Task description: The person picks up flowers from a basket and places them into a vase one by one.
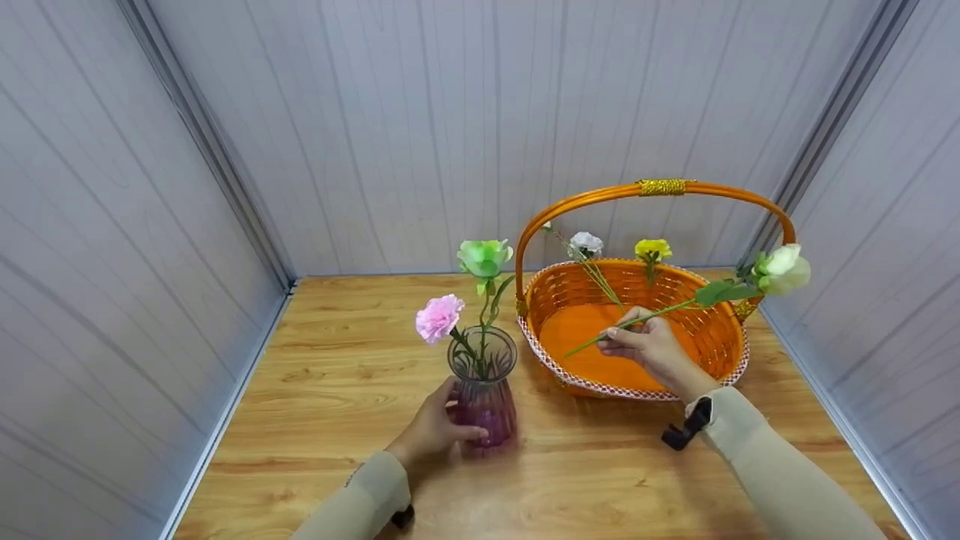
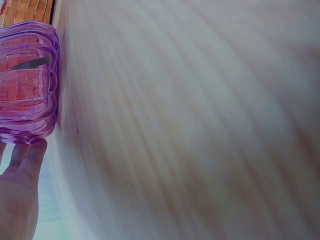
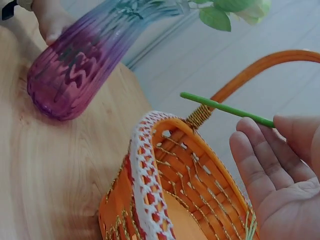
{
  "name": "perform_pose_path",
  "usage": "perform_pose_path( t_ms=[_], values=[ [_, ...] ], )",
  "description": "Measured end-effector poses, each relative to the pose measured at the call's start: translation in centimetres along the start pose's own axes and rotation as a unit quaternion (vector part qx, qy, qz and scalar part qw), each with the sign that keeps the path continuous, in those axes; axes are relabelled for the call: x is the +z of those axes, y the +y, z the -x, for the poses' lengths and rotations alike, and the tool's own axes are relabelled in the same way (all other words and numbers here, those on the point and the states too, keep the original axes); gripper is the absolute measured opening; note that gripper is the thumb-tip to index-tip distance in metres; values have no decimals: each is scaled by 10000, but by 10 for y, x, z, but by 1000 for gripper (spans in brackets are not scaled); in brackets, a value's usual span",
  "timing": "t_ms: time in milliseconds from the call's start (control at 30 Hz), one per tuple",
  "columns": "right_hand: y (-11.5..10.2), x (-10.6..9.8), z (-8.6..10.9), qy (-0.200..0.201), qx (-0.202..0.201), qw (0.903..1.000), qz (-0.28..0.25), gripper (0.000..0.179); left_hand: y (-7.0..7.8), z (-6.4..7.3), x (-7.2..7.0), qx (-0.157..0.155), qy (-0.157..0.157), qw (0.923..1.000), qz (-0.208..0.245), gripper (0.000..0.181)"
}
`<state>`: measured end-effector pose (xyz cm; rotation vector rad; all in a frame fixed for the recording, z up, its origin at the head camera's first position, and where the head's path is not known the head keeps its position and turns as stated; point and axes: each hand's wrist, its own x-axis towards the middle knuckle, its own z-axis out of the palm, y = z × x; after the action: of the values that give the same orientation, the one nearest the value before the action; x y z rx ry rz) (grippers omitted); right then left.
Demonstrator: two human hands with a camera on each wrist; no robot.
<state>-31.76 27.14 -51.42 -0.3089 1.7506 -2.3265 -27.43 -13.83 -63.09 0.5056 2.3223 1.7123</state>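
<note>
A glass vase (image 1: 486, 412), clear at the rim and purple below, stands on the table with a pink carnation (image 1: 439, 318) and a green rose (image 1: 484, 259) in it. My left hand (image 1: 435, 429) holds it low on its left side, thumb in front and fingers behind; its fingertips meet the glass in the left wrist view. Over the orange basket (image 1: 544, 352), my right hand (image 1: 651, 349) pinches the green stem (image 3: 227, 109) of a white rose (image 1: 784, 270) between thumb and fingers. The bloom points right, the bare stem end left toward the vase.
A white flower (image 1: 586, 244) and a yellow flower (image 1: 653, 250) lean at the basket's back rim. The basket's tall handle (image 1: 664, 187) arches above it. Pale panel walls (image 1: 420, 135) enclose the wooden table (image 1: 337, 360) at the back and sides.
</note>
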Motion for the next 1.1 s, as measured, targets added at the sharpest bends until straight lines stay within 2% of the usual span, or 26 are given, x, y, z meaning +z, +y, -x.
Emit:
perform_pose_path(
  t_ms=[267,400,467,633,867,1100],
  values=[
    [-3,16,5,-81,-494,9958,764,6,0,0,-1,-30,14,10000,-73,89],
    [-9,27,8,-158,-766,9914,1050,22,1,1,-1,-23,11,10000,-55,87],
    [-11,32,10,-190,-878,9899,1093,25,1,1,0,14,-1,10000,-17,86],
    [-17,45,13,-389,-1102,9855,1234,17,1,1,0,-3,-20,10000,31,87],
    [-23,59,15,-759,-1547,9709,1661,25,1,1,-1,-122,1,9999,51,92],
    [-29,71,18,-796,-1815,9650,1716,18,0,0,-1,-129,-30,9999,50,90]
  ],
)
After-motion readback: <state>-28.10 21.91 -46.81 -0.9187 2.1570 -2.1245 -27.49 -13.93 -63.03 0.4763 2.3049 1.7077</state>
